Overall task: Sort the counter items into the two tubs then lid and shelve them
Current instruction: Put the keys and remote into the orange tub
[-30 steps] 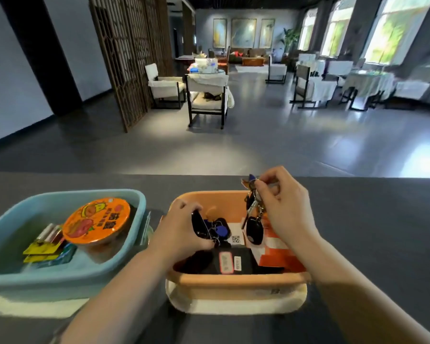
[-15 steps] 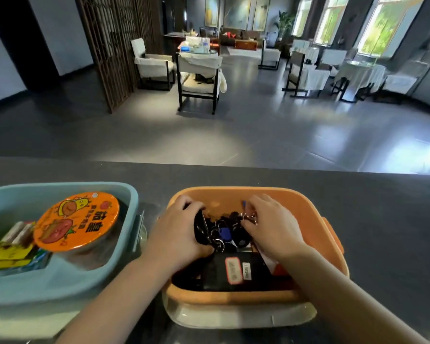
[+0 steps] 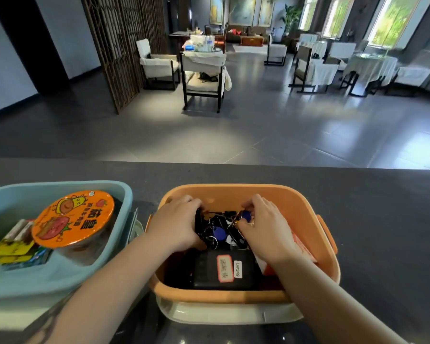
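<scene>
An orange tub (image 3: 233, 188) stands on the dark counter in front of me with both my hands inside it. My left hand (image 3: 176, 223) curls round a black fob (image 3: 198, 220) at the tub's left side. My right hand (image 3: 265, 228) holds a bunch of keys with blue tags (image 3: 219, 232) down in the tub's middle. Below them lies a black box with labels (image 3: 209, 271), and an orange-and-white pack (image 3: 302, 247) sits at the right. To the left, a blue tub (image 3: 60, 184) holds an orange-lidded noodle bowl (image 3: 72, 219) and yellow packets (image 3: 8, 247).
A white lid (image 3: 221, 315) lies under the orange tub, and another pale lid (image 3: 5, 316) under the blue tub. The dark counter (image 3: 382, 219) runs on to the right. Beyond its far edge is a hall floor with chairs (image 3: 201, 78) and tables.
My right hand has lowered the key bunch from above the rim down into the orange tub. My left hand stays on the black fob. The view has tipped downward.
</scene>
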A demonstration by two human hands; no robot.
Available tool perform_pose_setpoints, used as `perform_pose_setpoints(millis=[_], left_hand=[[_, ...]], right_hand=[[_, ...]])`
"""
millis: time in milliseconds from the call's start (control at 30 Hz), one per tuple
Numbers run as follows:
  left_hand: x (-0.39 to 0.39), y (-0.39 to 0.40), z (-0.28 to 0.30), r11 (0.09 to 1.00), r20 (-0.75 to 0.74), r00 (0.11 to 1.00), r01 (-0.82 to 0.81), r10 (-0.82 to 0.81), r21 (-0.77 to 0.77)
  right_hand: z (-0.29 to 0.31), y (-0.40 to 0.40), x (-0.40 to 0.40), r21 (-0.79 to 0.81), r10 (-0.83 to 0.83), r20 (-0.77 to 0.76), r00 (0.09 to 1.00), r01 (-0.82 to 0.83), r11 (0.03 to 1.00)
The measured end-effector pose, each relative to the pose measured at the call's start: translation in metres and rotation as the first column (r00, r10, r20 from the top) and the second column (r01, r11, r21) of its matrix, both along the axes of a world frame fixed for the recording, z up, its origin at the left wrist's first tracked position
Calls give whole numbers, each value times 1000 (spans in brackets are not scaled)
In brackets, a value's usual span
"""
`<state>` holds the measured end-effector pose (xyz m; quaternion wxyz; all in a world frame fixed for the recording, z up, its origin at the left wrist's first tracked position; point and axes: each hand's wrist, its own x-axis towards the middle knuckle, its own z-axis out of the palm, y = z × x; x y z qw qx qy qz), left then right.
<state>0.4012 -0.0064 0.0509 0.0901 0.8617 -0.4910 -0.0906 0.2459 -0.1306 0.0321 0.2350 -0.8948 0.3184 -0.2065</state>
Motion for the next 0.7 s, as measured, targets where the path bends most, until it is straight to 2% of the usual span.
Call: perform_pose_setpoints(millis=[200,300,367,500,600,700], left_hand=[[9,-6,1,980,32,994,98,-105,171],[9,-3,1,973,18,991,127,-133,191],[8,0,0,982,10,992,124,-127,142],[2,6,-7,996,43,996,80,-78,-50],[-3,12,-8,986,2,1000,12,-11,-164],[-11,21,-5,973,22,1000,-16,22,-232]], right_hand=[[0,-2,2,0,14,0,1000,-14,1000],[0,-1,3,-14,28,-2,1000,-28,1000],[1,-1,4,-27,34,-14,999,-34,999],[3,1,5,-74,91,-92,992,-98,992],[11,3,0,-152,154,-169,974,-180,972],[23,9,-15,-240,134,-189,973,-178,954]])
